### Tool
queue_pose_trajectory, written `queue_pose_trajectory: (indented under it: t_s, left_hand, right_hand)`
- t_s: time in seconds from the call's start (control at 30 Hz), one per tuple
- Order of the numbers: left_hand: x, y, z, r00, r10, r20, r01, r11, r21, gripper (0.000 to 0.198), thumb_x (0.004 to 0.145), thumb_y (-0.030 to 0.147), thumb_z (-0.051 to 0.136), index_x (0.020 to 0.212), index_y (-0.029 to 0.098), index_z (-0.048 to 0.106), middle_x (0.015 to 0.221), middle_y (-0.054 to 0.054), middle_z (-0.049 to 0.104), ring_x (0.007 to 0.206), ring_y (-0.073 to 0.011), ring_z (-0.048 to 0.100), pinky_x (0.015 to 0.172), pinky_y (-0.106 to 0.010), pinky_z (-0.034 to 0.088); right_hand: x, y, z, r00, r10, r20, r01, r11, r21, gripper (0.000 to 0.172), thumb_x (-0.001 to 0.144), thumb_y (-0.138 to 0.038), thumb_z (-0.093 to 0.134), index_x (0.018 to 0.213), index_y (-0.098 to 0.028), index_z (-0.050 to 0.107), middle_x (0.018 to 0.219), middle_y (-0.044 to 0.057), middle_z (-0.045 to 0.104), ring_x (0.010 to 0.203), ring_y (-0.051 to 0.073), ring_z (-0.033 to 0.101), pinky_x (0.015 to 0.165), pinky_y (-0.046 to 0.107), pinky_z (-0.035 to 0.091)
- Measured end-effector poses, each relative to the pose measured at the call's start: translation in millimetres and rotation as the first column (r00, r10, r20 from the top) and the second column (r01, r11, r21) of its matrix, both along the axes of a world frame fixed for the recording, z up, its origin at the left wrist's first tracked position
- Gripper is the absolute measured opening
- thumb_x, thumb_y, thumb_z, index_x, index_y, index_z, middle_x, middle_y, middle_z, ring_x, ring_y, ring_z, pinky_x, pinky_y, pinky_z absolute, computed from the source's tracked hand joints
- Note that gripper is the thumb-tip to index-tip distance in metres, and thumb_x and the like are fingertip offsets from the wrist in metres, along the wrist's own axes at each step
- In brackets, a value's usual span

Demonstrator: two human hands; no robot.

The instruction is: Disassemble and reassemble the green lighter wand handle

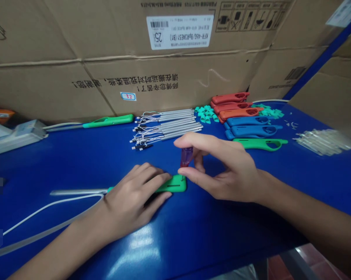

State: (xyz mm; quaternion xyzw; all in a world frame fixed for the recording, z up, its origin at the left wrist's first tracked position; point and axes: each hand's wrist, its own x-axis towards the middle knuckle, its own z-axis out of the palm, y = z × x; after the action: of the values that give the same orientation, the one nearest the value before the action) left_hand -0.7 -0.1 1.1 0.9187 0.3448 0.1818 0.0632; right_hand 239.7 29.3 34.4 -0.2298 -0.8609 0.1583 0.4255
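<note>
On the blue table, my left hand (140,190) is closed over a green long-nosed lighter (177,183) and presses it flat. The lighter's metal tube (79,191) points left, and its green end sticks out past my fingers. My right hand (227,167) pinches a short screwdriver (186,156) by its see-through purple and red handle, between thumb and fingertips. It stands upright, with its thin shaft at the lighter's right end; whether the tip sits in a hole is too small to tell. The middle of the lighter is hidden under my left hand.
Behind my hands lie several metal tubes with wires (175,126), small teal caps (206,114), and red, blue and green lighter casings (251,130). Clear plastic pieces (323,142) lie at right. Another green lighter (109,121) and a power strip (20,136) are at left. A cardboard wall (105,39) stands behind.
</note>
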Motion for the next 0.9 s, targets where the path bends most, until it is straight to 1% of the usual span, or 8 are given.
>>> queue_pose_trajectory:
  t_s: [0.1,0.3,0.47,0.6,0.67,0.73,0.8,0.9]
  left_hand:
    - [0.9,0.9,-0.2,1.0,-0.004,0.001,0.004,1.0,-0.009,0.024,0.098,0.025,0.053,0.121,0.019,0.056,0.106,-0.008,0.063,0.094,-0.0227,0.058,0.087,-0.042,0.047]
    - [0.8,0.0,-0.3,1.0,-0.007,0.004,0.007,1.0,-0.011,0.022,0.097,0.024,0.053,0.118,0.019,0.058,0.111,-0.009,0.062,0.098,-0.0239,0.056,0.084,-0.04,0.048]
    - [1.3,-0.2,0.6,1.0,-0.005,0.011,0.005,1.0,-0.019,0.023,0.097,0.024,0.054,0.119,0.019,0.057,0.107,-0.008,0.062,0.094,-0.0228,0.056,0.084,-0.04,0.048]
    - [2.0,-0.5,0.8,1.0,0.002,0.008,-0.002,1.0,-0.027,0.022,0.097,0.024,0.054,0.119,0.019,0.057,0.108,-0.008,0.062,0.095,-0.0225,0.056,0.084,-0.04,0.048]
    - [1.7,-0.6,2.0,1.0,-0.001,-0.01,0.001,1.0,-0.016,0.024,0.097,0.024,0.053,0.12,0.019,0.056,0.108,-0.008,0.062,0.096,-0.0227,0.056,0.086,-0.041,0.047]
    - [0.6,-0.4,5.1,0.999,-0.001,-0.051,0.001,1.0,-0.007,0.027,0.097,0.026,0.052,0.123,0.019,0.054,0.109,-0.008,0.062,0.098,-0.0234,0.057,0.089,-0.044,0.046]
    - [-1.3,0.3,10.4,0.994,0.007,-0.106,-0.008,1.0,-0.01,0.032,0.097,0.03,0.052,0.127,0.021,0.052,0.112,-0.008,0.062,0.101,-0.0249,0.057,0.089,-0.046,0.046]
    - [-5.6,1.7,20.0,0.979,0.053,-0.195,-0.061,0.997,-0.038,0.039,0.093,0.037,0.055,0.129,0.021,0.051,0.114,-0.009,0.062,0.102,-0.0282,0.058,0.088,-0.05,0.046]
  right_hand:
    - [-1.3,-0.9,-1.0,1.0,-0.012,-0.028,0.011,1.0,-0.01,0.039,0.089,-0.012,0.067,0.125,-0.016,0.054,0.109,-0.001,0.067,0.069,0.005,0.057,0.068,0.017,0.053]
    - [-2.2,-4.9,1.5,0.999,0.032,0.024,-0.032,0.999,-0.001,0.038,0.091,-0.012,0.064,0.128,-0.015,0.055,0.111,-0.001,0.067,0.081,0.005,0.062,0.083,0.014,0.052]
    - [-3.5,-5.1,-0.6,0.999,-0.035,-0.01,0.035,0.999,0.023,0.04,0.089,-0.014,0.068,0.127,-0.016,0.055,0.1,-0.003,0.067,0.067,0.005,0.059,0.072,0.016,0.053]
    - [-3.8,-4.6,-3.8,1.0,0.005,-0.02,-0.005,1.0,0.006,0.043,0.089,-0.011,0.063,0.13,-0.017,0.053,0.105,-0.001,0.067,0.071,0.006,0.061,0.071,0.018,0.055]
    - [-3.7,-3.3,-4.9,0.999,0.005,-0.048,-0.004,1.0,0.01,0.046,0.088,-0.01,0.062,0.132,-0.018,0.051,0.104,-0.001,0.067,0.073,0.007,0.062,0.07,0.019,0.056]
    - [-3.3,-0.8,-5.2,0.992,-0.042,-0.119,0.043,0.999,0.005,0.049,0.087,-0.01,0.063,0.133,-0.021,0.05,0.098,-0.001,0.066,0.072,0.009,0.062,0.067,0.022,0.057]
    - [-2.4,2.9,-4.6,0.969,-0.125,-0.212,0.126,0.992,-0.007,0.052,0.086,-0.01,0.064,0.135,-0.023,0.051,0.092,0.0,0.064,0.07,0.012,0.062,0.064,0.026,0.057]
    - [0.0,9.1,-3.5,0.927,-0.223,-0.302,0.239,0.971,0.016,0.057,0.083,-0.009,0.065,0.136,-0.023,0.052,0.087,0.001,0.061,0.068,0.014,0.06,0.063,0.03,0.056]
